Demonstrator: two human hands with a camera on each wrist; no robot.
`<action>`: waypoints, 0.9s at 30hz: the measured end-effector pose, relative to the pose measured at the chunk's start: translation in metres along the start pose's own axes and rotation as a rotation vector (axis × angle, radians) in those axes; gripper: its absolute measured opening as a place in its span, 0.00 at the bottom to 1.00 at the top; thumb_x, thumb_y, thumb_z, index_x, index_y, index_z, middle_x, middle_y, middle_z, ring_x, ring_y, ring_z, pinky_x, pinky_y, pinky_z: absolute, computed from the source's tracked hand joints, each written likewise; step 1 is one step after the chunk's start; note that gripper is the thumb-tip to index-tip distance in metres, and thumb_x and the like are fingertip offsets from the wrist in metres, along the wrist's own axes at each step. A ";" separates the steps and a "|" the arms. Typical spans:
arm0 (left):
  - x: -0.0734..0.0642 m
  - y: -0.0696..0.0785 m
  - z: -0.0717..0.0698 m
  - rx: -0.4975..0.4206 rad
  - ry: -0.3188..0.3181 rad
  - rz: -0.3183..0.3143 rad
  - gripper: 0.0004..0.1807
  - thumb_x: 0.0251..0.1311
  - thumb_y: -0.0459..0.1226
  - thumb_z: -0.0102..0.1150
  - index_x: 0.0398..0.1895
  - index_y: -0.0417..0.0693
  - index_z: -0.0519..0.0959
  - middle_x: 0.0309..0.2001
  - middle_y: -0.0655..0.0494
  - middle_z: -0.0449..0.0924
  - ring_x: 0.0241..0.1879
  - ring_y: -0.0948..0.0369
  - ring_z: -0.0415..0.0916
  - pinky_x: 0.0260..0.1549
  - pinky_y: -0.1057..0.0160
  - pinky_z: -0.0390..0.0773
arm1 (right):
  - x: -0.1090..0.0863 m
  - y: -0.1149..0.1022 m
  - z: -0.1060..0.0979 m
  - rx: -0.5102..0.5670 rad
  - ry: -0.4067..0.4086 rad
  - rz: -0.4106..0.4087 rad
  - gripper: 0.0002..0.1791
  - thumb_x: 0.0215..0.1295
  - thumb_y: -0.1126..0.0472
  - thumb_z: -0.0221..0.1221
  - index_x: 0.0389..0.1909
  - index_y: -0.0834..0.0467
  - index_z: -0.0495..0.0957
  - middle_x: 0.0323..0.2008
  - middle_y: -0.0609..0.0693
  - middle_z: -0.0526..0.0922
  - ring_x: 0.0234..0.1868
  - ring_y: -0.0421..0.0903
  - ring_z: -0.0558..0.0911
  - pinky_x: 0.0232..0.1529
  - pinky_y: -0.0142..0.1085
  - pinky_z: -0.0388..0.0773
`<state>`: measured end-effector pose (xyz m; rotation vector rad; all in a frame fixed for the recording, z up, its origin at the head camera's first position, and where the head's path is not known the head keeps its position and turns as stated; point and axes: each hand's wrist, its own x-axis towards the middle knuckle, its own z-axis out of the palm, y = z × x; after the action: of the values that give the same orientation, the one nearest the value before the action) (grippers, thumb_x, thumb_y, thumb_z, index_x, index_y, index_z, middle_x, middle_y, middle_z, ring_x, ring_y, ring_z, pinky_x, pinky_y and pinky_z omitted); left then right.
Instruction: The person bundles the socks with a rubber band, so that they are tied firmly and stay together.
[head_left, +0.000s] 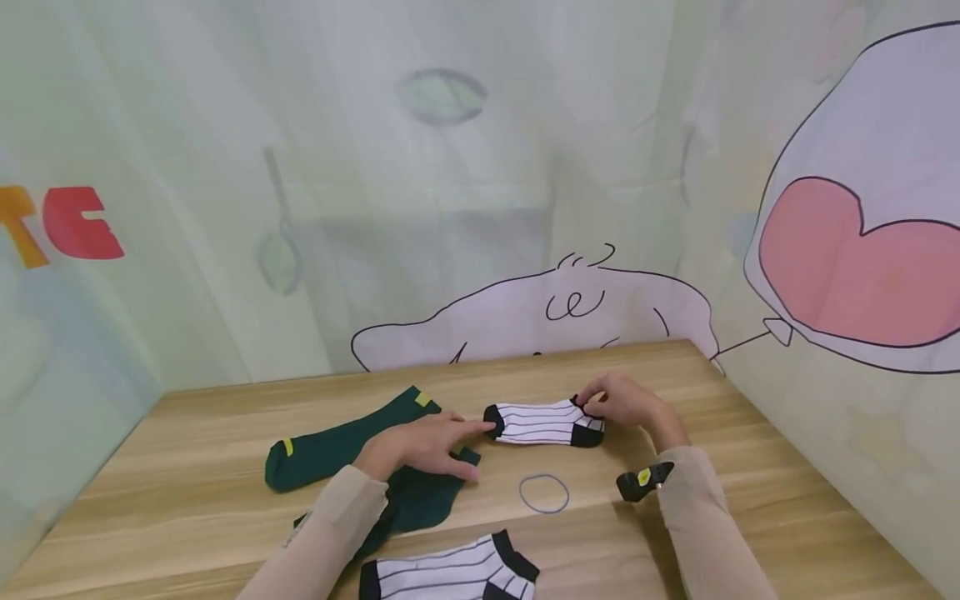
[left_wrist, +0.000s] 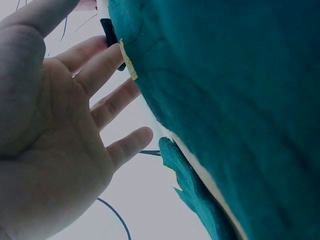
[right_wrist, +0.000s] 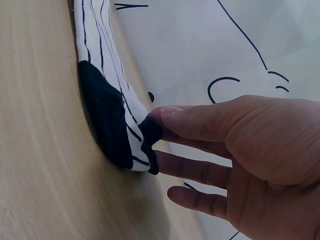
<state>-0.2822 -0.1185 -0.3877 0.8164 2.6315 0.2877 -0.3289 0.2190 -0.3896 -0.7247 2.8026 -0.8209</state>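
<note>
A white ankle sock (head_left: 536, 423) with dark stripes, black toe and black heel lies flat toward the back of the table. My right hand (head_left: 626, 402) pinches its black cuff (right_wrist: 152, 131) between thumb and fingers. At the other end, my left hand (head_left: 431, 446) reaches its extended index finger to the black toe. The left fingers look mostly straight and hold nothing. Under and beside that hand lie dark green socks (head_left: 337, 446) with yellow patches, one partly hidden by the hand and sleeve. In the left wrist view, green fabric (left_wrist: 210, 100) fills the right side.
A second striped sock (head_left: 442, 577) lies at the table's front edge, cut off by the frame. Between the hands, a thin blue ring (head_left: 543, 493) lies on the wooden table (head_left: 600, 533). A printed curtain (head_left: 480, 208) hangs right behind the table.
</note>
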 end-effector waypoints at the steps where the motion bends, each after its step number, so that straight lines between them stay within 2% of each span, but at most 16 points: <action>1: 0.000 0.000 0.000 -0.002 0.000 0.001 0.41 0.62 0.59 0.62 0.77 0.65 0.61 0.71 0.54 0.67 0.68 0.52 0.62 0.63 0.44 0.67 | 0.000 0.000 0.000 0.006 0.000 -0.001 0.10 0.66 0.69 0.60 0.45 0.63 0.86 0.47 0.57 0.86 0.54 0.55 0.79 0.58 0.53 0.71; 12: -0.002 -0.001 -0.001 -0.037 0.009 -0.003 0.41 0.62 0.58 0.63 0.76 0.65 0.61 0.72 0.55 0.66 0.69 0.52 0.63 0.63 0.44 0.67 | 0.001 0.000 0.001 0.020 0.008 -0.001 0.10 0.67 0.69 0.59 0.46 0.65 0.85 0.47 0.59 0.85 0.56 0.57 0.78 0.59 0.55 0.70; 27: -0.004 -0.001 -0.003 -0.043 0.007 0.016 0.42 0.62 0.58 0.63 0.77 0.64 0.59 0.74 0.56 0.63 0.70 0.53 0.62 0.66 0.46 0.64 | -0.001 -0.005 -0.002 0.070 0.013 0.067 0.12 0.68 0.70 0.56 0.47 0.64 0.85 0.49 0.59 0.84 0.52 0.54 0.78 0.56 0.52 0.73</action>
<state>-0.2812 -0.1220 -0.3847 0.8236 2.6167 0.3510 -0.3260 0.2169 -0.3852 -0.6131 2.7767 -0.9099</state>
